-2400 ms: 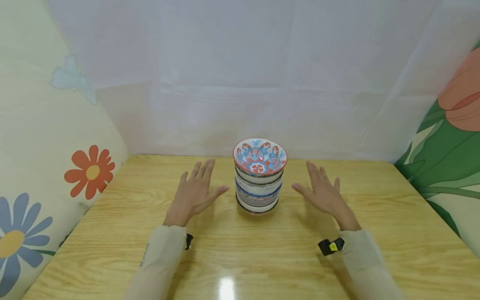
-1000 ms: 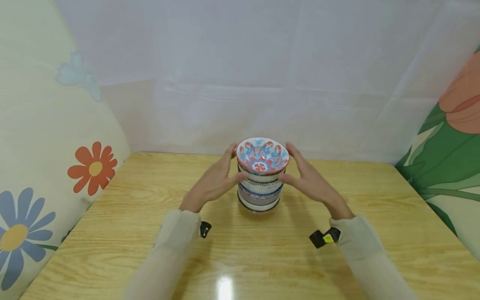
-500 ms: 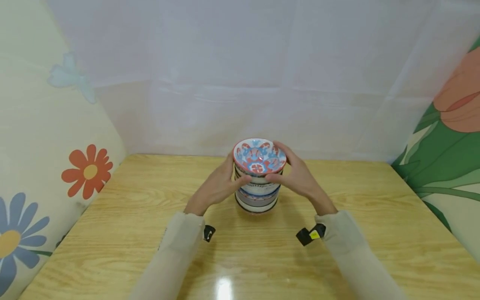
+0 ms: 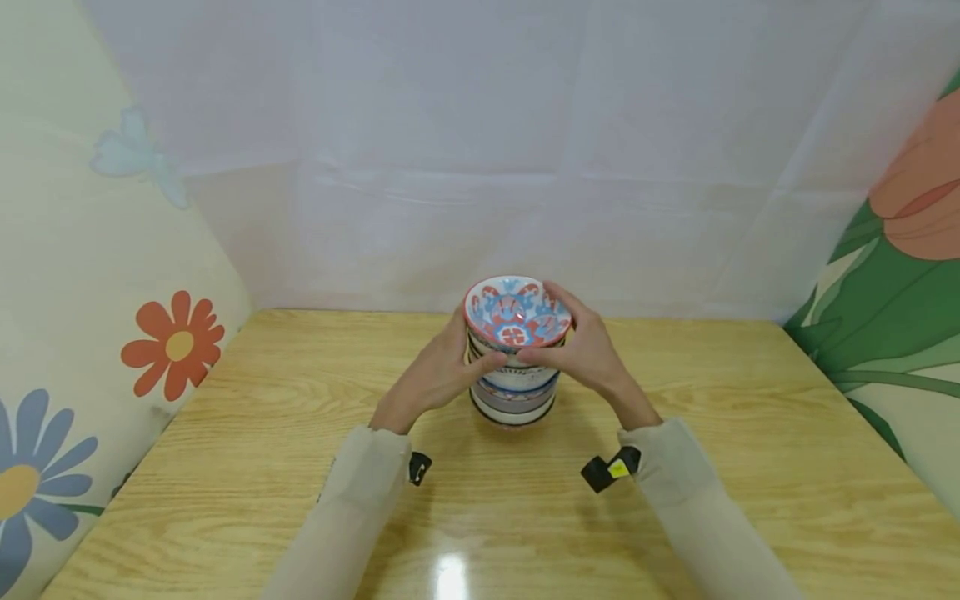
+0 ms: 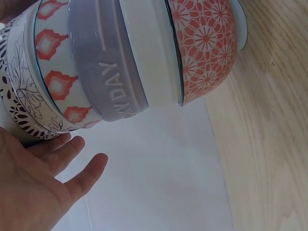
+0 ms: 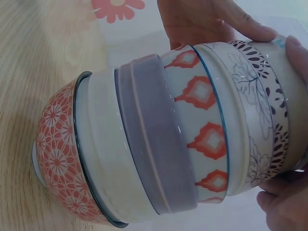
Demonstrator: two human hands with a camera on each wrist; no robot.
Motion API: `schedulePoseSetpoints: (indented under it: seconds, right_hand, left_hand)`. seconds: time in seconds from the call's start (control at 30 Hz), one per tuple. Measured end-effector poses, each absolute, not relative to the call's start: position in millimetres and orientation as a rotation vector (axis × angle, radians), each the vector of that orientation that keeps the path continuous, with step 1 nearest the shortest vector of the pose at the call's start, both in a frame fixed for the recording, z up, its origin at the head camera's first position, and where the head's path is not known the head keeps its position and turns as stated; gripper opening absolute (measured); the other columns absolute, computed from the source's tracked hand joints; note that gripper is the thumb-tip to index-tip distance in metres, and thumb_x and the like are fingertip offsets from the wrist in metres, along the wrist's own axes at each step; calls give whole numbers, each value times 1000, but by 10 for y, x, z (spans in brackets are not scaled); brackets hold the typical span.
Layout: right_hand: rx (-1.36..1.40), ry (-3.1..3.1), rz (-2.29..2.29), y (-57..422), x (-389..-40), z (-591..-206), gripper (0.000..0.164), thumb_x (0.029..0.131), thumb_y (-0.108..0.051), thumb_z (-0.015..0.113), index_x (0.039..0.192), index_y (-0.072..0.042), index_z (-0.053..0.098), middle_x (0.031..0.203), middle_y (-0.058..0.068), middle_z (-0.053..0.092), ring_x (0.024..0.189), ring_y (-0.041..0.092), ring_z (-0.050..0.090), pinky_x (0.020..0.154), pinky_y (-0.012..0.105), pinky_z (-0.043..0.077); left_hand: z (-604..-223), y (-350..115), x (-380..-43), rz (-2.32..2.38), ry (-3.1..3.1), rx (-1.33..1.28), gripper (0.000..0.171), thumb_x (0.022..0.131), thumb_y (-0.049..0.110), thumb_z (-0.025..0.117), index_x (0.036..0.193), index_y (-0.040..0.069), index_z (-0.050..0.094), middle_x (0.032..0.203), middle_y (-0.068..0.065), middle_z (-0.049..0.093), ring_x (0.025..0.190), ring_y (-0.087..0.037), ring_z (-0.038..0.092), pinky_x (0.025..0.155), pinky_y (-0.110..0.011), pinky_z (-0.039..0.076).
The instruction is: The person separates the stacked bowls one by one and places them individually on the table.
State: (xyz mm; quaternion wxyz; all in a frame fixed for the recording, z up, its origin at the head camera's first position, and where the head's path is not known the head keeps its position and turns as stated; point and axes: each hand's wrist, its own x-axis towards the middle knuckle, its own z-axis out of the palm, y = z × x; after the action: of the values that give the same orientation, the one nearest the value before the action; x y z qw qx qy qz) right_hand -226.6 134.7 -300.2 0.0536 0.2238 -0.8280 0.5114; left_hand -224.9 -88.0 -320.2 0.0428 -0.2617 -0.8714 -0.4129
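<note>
A stack of several bowls stands upright on the wooden table. Its top bowl [image 4: 516, 310] has a red rim and a red and blue pattern inside. My left hand [image 4: 438, 367] holds the upper bowls from the left, thumb in front. From the other side my right hand [image 4: 588, 350] grips the same upper part, its thumb close to the left one. In the left wrist view the lowest bowl [image 5: 206, 43] is coral with white flowers, and a grey-purple bowl [image 5: 110, 62] has raised lettering. A red-patterned bowl [image 6: 202, 103] shows higher up in the right wrist view.
The wooden table [image 4: 300, 400] spreads around the stack, its far edge close behind. A pale cloth backdrop [image 4: 435, 150] hangs at the back. Flower-printed panels stand at the left [image 4: 67, 250] and right [image 4: 900, 317].
Both hands, held apart with spread fingers at first, have moved inward and closed round the upper bowls, the thumbs drawing nearer each other. The stack stays in place.
</note>
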Motion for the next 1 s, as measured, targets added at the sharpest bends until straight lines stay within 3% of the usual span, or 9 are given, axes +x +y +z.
schedulePoseSetpoints:
  seconds: [0.47,0.67,0.77,1.0]
  right_hand:
    - [666,-2489,1557,1343,-2279,-3001,101,69,-16,85,150,-4,26,148,20,37,130,34,44,105,49,40]
    - [654,-2469,1557,1349,-2279,-2946,100,69,-11,85,150,-5,27,145,19,42,124,31,50,100,47,45]
    - [639,-2464,1579,1367,-2282,-2905,100,69,-8,84,150,-6,26,143,19,45,122,31,52,98,46,46]
    - [582,-2436,1667,1454,-2282,-2814,100,69,-4,84,150,-7,26,142,17,47,119,27,54,90,22,49]
  left_hand:
    - [-3211,-881,-2243,-1272,-2677,-777,118,67,89,36,154,20,-4,157,-12,23,140,-32,30,110,-53,32]
    - [-3212,-878,-2227,-1278,-2688,-781,112,69,88,35,152,30,-13,160,-9,13,142,-33,26,111,-55,30]
    - [-3207,-873,-2224,-1282,-2690,-771,112,68,89,35,152,30,-10,159,-10,15,142,-33,27,111,-55,30]
    - [-3200,-871,-2236,-1265,-2683,-765,114,69,88,36,154,19,3,153,-15,30,138,-33,35,109,-54,33]
